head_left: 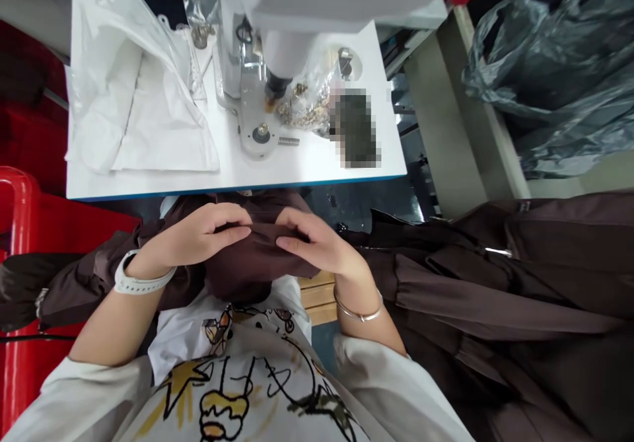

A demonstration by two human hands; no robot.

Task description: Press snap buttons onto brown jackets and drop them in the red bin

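Observation:
A dark brown garment (247, 263) lies across my lap, below the front edge of the white table. My left hand (203, 234) pinches its upper fold between thumb and fingers. Facing it, my right hand (312, 238) grips the same fold a short way to the right. The fabric between the two hands makes a nearly straight edge. Beyond the hands stands a press machine (260, 135) with a round metal die, and a small spring lies beside its base.
White table (188, 183) ahead holds a plastic bag of metal parts (310, 102), white cloth in clear plastic (153, 111) and a blurred dark object (357, 128). Red bin (22, 217) at left. More brown garments (470, 290) and a grey plastic bag (559, 78) at right.

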